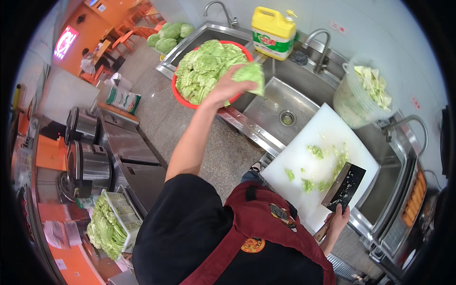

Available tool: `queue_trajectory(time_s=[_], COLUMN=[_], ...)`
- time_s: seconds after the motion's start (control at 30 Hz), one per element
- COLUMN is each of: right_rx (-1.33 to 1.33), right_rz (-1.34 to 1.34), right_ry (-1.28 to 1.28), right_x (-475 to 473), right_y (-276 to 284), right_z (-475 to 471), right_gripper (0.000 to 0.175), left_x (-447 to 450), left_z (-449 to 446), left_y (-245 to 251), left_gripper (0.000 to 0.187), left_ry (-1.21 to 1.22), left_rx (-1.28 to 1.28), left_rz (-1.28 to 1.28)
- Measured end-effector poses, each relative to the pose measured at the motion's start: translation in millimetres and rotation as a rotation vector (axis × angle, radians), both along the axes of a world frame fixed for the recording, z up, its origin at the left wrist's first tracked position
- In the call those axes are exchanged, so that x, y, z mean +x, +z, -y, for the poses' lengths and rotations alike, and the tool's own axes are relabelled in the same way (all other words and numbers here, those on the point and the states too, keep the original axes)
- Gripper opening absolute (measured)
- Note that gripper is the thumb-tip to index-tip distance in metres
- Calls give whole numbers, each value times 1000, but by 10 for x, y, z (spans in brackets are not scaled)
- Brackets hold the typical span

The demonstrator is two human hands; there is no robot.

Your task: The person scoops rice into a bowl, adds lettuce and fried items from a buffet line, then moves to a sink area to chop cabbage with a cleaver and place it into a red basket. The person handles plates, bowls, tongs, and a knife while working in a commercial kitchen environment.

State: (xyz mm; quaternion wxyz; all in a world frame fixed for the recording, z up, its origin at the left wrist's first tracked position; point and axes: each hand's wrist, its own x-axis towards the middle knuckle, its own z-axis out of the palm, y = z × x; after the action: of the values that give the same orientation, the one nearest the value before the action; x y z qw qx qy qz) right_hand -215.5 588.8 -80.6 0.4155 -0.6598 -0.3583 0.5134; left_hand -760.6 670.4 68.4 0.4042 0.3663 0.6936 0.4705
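Observation:
My left hand (228, 87) holds a piece of green cabbage (251, 76) at the right rim of a red basin (175, 91). Cut cabbage (205, 64) is heaped in that basin, which rests over the left sink. My right hand (336, 221) grips the wooden handle of a cleaver (345, 187); its broad dark blade has small scraps stuck to it. The blade lies over the right part of a white cutting board (285, 171), where shreds of cabbage (315, 151) are scattered. The board spans the sinks in front of me.
A steel sink (267, 103) with a drain lies between basin and board. Behind the board stands a clear plastic bucket (351, 103) of cut leaves. A yellow detergent jug (272, 34) and a faucet (322, 50) line the wall. Whole cabbages (171, 35) sit beyond the left sink.

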Motion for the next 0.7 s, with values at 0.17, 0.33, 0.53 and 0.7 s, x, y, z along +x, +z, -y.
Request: queue_trajectory(time_s=[0.17,0.33,0.53,0.7], right_rx=[-9,-11,-84,-36], right_rz=[43,30,99,95], right_ry=[105,145,100,120], right_x=[-270,-487,-550,-551], right_y=[69,139,209,273], right_z=[-284,-460,-466,-403], right_gripper=[13,12,11,13], left_x=[-1193,-1779,-1767,-1731], left_z=[629,827,655,476], left_y=[-125,-517,-766,-744], left_gripper=[95,92,88,87], left_ry=[373,442,593,651], left_rx=[-46,45,205,351], left_rz=[-337,-384,-451,-447])
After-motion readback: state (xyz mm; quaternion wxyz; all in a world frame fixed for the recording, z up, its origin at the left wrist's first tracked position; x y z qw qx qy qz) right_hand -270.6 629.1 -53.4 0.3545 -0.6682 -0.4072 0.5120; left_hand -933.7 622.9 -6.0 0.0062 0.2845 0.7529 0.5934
